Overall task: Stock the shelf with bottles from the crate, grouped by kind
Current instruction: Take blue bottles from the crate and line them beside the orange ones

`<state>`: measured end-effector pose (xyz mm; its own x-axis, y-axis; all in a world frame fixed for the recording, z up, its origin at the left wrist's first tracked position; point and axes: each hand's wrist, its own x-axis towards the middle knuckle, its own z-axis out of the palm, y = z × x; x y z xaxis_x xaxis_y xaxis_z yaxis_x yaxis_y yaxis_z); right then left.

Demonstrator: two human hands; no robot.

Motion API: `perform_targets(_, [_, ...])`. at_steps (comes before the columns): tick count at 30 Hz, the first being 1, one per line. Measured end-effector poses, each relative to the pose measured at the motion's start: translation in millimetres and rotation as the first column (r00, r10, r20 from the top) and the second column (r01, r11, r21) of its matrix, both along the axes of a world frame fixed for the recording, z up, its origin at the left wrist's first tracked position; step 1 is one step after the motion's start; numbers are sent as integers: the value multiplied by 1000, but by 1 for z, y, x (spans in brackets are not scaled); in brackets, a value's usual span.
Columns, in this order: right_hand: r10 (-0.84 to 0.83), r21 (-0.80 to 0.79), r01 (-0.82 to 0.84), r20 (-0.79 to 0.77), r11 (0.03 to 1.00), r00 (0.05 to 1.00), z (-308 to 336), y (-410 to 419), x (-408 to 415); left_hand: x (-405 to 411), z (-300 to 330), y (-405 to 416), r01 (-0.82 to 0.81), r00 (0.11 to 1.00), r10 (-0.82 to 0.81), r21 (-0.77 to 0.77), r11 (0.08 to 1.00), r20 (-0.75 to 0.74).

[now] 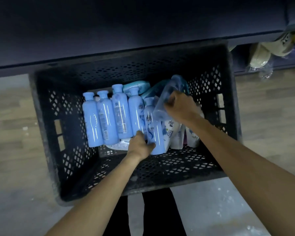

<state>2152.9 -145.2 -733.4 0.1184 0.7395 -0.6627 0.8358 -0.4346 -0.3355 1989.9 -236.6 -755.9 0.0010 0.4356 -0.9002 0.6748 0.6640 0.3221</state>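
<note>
Little appears done: many bottles remain in the black perforated plastic crate [46, 106] on the floor. A pale blue plastic bottle [154, 132] near the crate's middle is gripped by the left hand [139, 144]; a clear plastic bottle [165, 101] toward its far right corner is held by the right hand [180, 106].

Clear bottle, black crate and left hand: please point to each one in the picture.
clear bottle [167, 97], head view, on its body.
black crate [126, 72], head view, on its far wall.
left hand [139, 144], head view, on its back.
</note>
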Motion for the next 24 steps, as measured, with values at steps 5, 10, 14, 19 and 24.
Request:
perform_targets(5, [-111,-38,108,-77,993,991,-9,-35,-2,31,-9,-2,-143,985,136,-61,988,-103])
perform_targets(10, [-148,-99,137,-117,986,982,-15,-56,-1,44,-11,5,-63,979,47,-71,995,-200])
perform_targets(14, [-179,-192,152,-133,970,975,-9,-60,-8,28,-9,16,-368,925,380,-227,902,7])
perform_targets(19, [-197,-229,144,-228,963,954,26,-53,-35,-11,31,2,-316,946,324,-205,926,10])
perform_targets(24, [-173,-277,119,-181,954,968,78,-46,-75,-43,95,-23,-338,937,346,-117,934,53])
